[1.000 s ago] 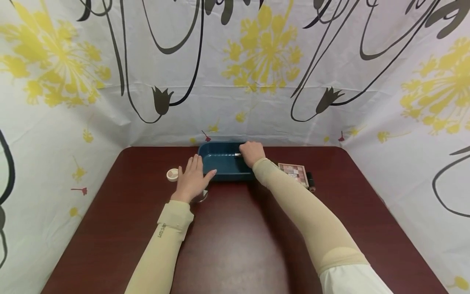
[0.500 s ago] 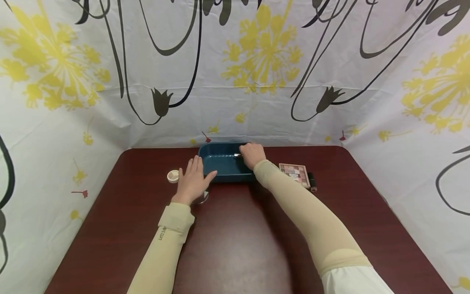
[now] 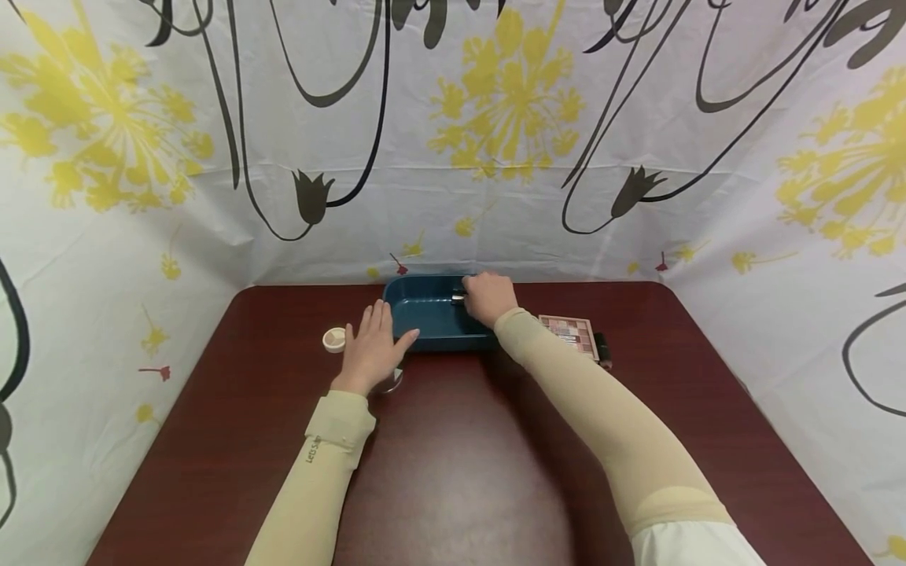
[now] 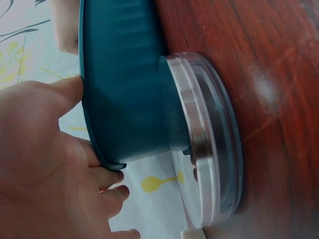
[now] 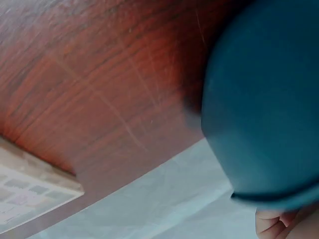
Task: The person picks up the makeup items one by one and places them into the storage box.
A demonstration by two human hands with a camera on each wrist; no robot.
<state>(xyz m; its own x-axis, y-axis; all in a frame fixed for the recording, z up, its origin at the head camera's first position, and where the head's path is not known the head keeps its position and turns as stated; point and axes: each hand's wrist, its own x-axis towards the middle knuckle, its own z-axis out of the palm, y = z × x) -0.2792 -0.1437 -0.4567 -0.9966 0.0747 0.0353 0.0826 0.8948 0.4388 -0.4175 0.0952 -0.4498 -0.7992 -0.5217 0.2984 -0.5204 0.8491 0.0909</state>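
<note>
A deep blue-green rectangular tray [image 3: 439, 344] stands at the back of the table. My left hand [image 3: 370, 350] lies over its front left corner, fingers straight and spread, the thumb at the rim in the left wrist view. My right hand [image 3: 490, 299] is over the tray's right end with curled fingers, gripping a small dark-and-silver item [image 3: 458, 297], mostly hidden in the fist; I cannot tell its kind. In the right wrist view the tray's wall [image 5: 269, 114] hides most of that hand. Just in front of the left hand sits a round clear case [image 4: 204, 144] with a silvery band.
A round cream compact [image 3: 333, 339] with a divided top lies left of the tray. To the right are a makeup palette [image 3: 570, 333] and a short black tube [image 3: 602, 348]. A patterned cloth [image 3: 453, 196] hangs behind the dark red table [image 3: 453, 472].
My right hand has shifted slightly to the right, and a little more of the dark-and-silver item shows. The left hand stays in place on the tray.
</note>
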